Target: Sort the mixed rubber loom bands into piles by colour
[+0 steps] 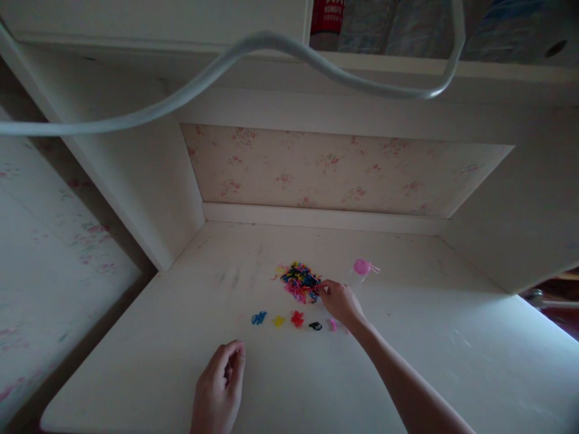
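Observation:
A mixed heap of small coloured rubber bands (299, 281) lies in the middle of the white desk. My right hand (338, 301) reaches to the heap's right edge, thumb and finger pinched on what looks like a thin pinkish rubber band. In front of the heap is a row of small single-colour clusters: blue bands (259, 317), yellow bands (278, 321), red bands (297, 319), black bands (315, 326) and pink bands (333, 325). Part of another pink bit shows beside my right wrist. Closer in, my left hand (220, 386) rests loosely curled, with nothing visible in it.
Behind my right hand a clear container with a pink lid (362, 267) stands on the desk (149, 349). A thick white cable (266, 41) crosses high in front. Side panels and a floral back wall (316, 169) enclose the desk; an upper shelf holds packaged items.

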A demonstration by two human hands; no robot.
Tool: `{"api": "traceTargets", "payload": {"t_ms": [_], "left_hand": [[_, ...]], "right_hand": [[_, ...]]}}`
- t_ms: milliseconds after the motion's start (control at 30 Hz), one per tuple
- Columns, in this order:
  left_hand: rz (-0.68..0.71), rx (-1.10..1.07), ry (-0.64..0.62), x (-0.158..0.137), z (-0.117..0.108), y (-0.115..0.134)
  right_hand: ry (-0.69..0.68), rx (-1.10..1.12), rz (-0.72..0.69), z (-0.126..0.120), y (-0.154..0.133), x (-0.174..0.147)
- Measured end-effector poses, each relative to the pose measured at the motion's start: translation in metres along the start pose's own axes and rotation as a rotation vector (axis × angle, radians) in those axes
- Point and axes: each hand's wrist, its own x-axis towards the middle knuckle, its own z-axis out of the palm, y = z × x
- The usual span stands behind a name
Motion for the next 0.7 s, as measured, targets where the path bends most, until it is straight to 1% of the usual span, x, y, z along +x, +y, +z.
{"api": "traceTargets", "payload": {"t_ms": [233, 433, 700], "left_hand": [[0.008, 0.003, -0.018, -0.0013, 0.0001, 0.0011], [0.025, 0.017, -0.009, 0.0002, -0.0002, 0.0025], [0.064, 0.041, -0.02, 0.0006, -0.0014, 0.0045]], "right_hand": [[-0.007, 0.023, -0.008, 0.0026, 0.0086, 0.0027], [-0.016, 0.011, -0.039, 0.0067, 0.0079, 0.0031], [-0.014, -0.027, -0.03, 0.0061, 0.008, -0.0028]]}}
